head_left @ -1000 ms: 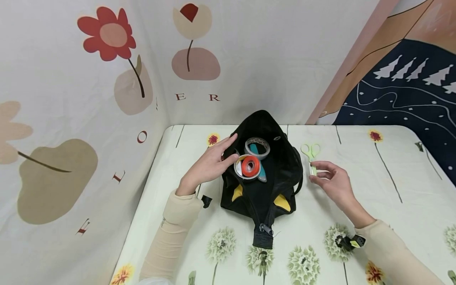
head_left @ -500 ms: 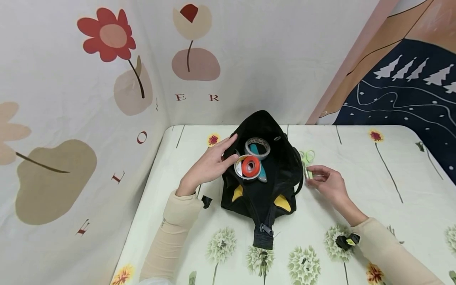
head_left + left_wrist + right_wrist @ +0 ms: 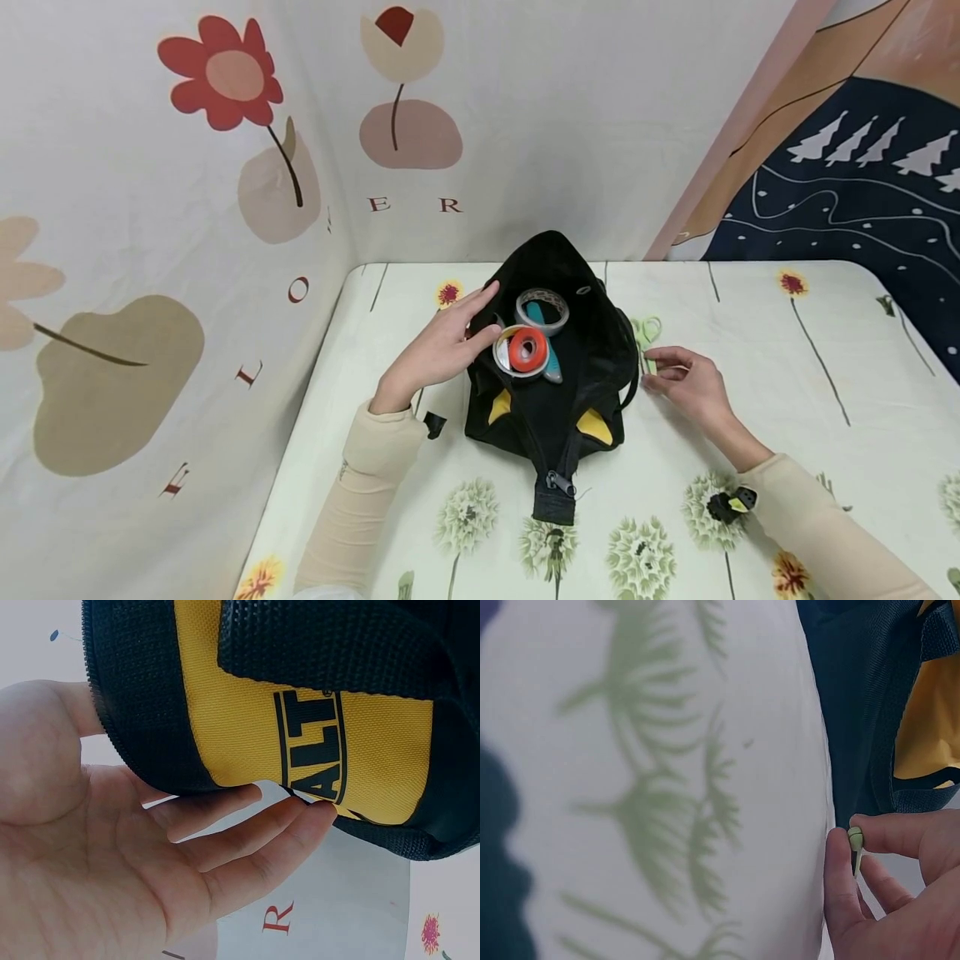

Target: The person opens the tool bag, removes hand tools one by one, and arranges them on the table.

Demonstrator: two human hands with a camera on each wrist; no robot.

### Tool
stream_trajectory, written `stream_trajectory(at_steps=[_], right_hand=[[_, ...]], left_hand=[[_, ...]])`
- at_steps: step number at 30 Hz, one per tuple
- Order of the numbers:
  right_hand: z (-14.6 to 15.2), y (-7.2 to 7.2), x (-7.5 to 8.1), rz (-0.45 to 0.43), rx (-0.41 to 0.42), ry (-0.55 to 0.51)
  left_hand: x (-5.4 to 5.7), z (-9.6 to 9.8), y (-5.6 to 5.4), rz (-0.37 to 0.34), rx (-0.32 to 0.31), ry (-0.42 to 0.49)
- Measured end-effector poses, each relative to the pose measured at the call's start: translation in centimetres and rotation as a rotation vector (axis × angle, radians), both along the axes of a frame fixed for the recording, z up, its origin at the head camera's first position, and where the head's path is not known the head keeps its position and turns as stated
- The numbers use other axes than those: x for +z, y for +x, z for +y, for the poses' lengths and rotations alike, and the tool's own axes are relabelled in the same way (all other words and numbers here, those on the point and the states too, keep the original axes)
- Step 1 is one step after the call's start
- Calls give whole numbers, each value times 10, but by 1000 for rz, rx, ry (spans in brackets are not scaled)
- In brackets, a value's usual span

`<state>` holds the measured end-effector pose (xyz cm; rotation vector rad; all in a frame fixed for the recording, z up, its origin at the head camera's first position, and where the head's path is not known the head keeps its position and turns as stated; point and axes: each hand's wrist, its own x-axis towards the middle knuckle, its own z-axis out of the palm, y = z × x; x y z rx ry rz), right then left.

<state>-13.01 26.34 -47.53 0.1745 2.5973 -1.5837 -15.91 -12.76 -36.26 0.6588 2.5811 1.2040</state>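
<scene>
A black bag (image 3: 553, 446) with yellow patches stands with its mouth gaping in the head view. My left hand (image 3: 442, 354) holds its left rim, thumb inside and fingers along the outside; the left wrist view shows those fingers against the yellow lettered panel (image 3: 382, 754). Inside lie a grey tape roll (image 3: 561, 326), a second roll (image 3: 501, 360) with a small red tape roll (image 3: 527, 350) in its ring, and a teal-handled tool (image 3: 553, 367), partly hidden. Just right of the bag, my right hand (image 3: 693, 392) pinches light green scissors (image 3: 648, 331) between thumb and fingers, handle loops pointing away from me.
The bag stands on a table (image 3: 750, 333) with a flower-print cloth. A printed fabric wall (image 3: 525, 108) rises behind and to the left. A zip pull (image 3: 558, 482) lies on the bag's near flap. A strap (image 3: 632, 375) loops on its right side.
The scissors in my right hand have moved left and slightly toward me, up beside the bag, and have stayed there over the last half second. My left hand and the bag have not moved.
</scene>
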Motion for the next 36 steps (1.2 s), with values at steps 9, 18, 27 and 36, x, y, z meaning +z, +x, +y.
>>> stream_trajectory(at_steps=[9, 18, 27, 36], right_hand=[[-1, 3, 1, 60, -22, 108], [-2, 7, 3, 106, -28, 195], [-2, 9, 7, 71, -8, 253], [0, 9, 5, 72, 1, 225]], left_hand=[[0, 0, 0, -1, -3, 0], [0, 1, -1, 10, -8, -6], [0, 0, 0, 10, -8, -16], [0, 0, -1, 15, -11, -17]])
